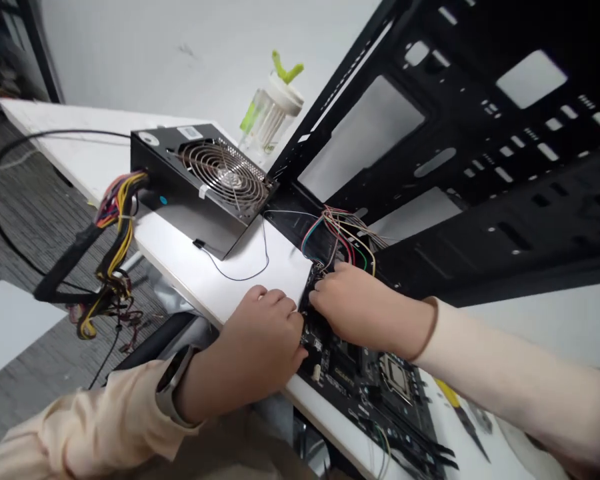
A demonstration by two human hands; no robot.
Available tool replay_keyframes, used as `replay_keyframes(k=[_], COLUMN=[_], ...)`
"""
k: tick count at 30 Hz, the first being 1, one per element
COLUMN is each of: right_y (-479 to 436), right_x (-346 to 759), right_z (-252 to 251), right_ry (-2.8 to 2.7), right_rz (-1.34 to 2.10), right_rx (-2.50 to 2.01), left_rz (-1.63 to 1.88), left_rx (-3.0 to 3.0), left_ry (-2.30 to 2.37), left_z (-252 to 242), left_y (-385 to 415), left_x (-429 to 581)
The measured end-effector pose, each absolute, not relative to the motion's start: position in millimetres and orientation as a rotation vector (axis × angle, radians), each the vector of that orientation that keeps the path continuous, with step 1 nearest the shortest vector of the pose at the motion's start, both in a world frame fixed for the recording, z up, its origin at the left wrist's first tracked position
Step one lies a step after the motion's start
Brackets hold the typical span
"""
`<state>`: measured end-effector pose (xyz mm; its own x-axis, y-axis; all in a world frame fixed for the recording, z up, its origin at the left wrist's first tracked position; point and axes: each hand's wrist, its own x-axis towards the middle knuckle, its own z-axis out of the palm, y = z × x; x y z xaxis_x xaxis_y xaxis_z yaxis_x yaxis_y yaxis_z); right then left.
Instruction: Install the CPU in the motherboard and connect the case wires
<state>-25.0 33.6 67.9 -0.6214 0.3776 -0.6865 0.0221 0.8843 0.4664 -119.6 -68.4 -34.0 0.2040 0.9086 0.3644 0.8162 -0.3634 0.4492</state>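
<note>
A black motherboard [375,387] lies on the white table [190,267]. My left hand [260,340] rests at the board's left edge, fingers curled and pressed against it. My right hand [355,303] pinches at the board's far corner, where a bundle of thin coloured wires [343,237] comes down from the black computer case [480,153]. Whatever the right fingertips hold is hidden beneath them. A watch sits on my left wrist.
A black power supply [200,183] with a round fan grille stands on the table at the left; its yellow and black cable bundle [107,260] hangs over the edge. A clear bottle with a green lid [270,110] stands behind it. A yellow-handled tool [460,407] lies at right.
</note>
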Motion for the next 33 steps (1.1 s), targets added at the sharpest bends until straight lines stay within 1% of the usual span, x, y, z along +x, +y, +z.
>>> replay_keyframes(k=[4,7,19,33], right_y=[38.8,41.2,49.6,43.8], right_x=[-16.5,-13.3,-27.1,-30.6], right_z=[63.6,61.7,59.4,54.5], right_ry=[2.273,2.294,2.182,2.149], right_rz=[0.522,0.544,0.487,0.534], right_rx=[0.302,0.28,0.25,0.304], left_rz=[1.044,1.1,1.031,1.05], left_rx=[2.312,2.291,2.257,2.308], left_ry=[1.683,1.677,1.584,1.597], left_z=[-47.2,-51.4,-50.3,-52.7], left_y=[-68.3,-67.0,-64.3,-65.6], left_x=[-116.0,-113.6,-114.3,-112.6])
